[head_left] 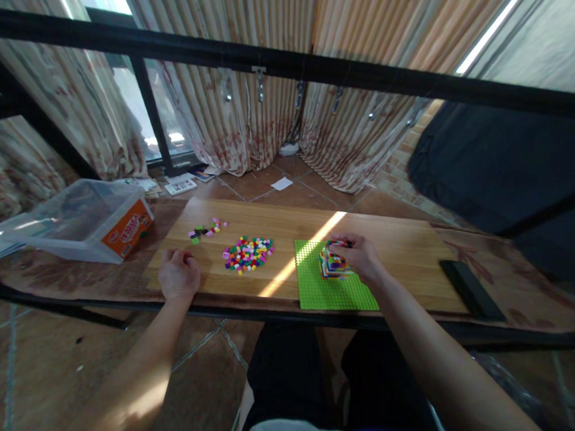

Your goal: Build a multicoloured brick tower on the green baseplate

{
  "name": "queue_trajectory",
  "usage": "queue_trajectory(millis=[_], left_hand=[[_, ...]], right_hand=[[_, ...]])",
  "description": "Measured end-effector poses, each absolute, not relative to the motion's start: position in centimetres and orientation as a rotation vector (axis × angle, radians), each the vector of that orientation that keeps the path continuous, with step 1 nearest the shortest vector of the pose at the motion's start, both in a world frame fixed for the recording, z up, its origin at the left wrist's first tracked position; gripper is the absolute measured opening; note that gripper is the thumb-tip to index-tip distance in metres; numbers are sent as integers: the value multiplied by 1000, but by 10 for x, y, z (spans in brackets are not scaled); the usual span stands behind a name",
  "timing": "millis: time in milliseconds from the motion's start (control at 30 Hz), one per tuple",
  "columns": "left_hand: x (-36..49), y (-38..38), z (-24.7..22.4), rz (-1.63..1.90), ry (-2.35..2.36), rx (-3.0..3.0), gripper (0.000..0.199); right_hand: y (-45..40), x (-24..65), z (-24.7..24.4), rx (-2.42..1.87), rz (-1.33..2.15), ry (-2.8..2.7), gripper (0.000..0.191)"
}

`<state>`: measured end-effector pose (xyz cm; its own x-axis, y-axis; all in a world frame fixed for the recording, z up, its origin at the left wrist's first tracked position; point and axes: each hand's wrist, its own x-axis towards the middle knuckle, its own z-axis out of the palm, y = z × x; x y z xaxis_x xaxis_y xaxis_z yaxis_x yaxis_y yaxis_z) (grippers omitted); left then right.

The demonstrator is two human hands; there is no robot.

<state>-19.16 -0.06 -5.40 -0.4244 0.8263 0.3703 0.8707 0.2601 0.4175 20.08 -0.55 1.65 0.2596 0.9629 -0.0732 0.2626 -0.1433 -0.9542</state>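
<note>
On the wooden board (pixel 282 217) lies a green studded baseplate (pixel 317 292), bearing a small multicoloured brick structure (pixel 334 265). My right hand (pixel 360 256) is at the top of that structure, fingers pinched together; whatever is between the fingertips is too small to name. My left hand (pixel 179 274) rests on the board's left part with its fingers curled in, and any content is hidden. Between the hands sits a pile of small colourful bricks (pixel 248 254). A smaller group of bricks (pixel 207 230) lies behind it, nearer the left hand.
A clear plastic bin (pixel 81 223) with an orange label stands at the left. A dark oblong object (pixel 471 289) lies at the right end. Beyond the table, a black metal bar (pixel 276 55) with hanging clips crosses in front of the curtains (pixel 281 124).
</note>
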Motion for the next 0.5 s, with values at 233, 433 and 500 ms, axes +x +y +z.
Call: queue_trajectory(millis=[233, 433, 500], left_hand=[[-188, -4, -47, -902, -2452, -1642, 22], [-187, -4, -46, -908, -2468, -1634, 22], [-188, -4, -47, -893, -2457, -1637, 22]], right_hand=[[-1, 199, 26, -1616, 1077, -1138, 30], [4, 203, 25, -1669, 1107, -1160, 26], [6, 203, 25, -1653, 1110, -1184, 25]])
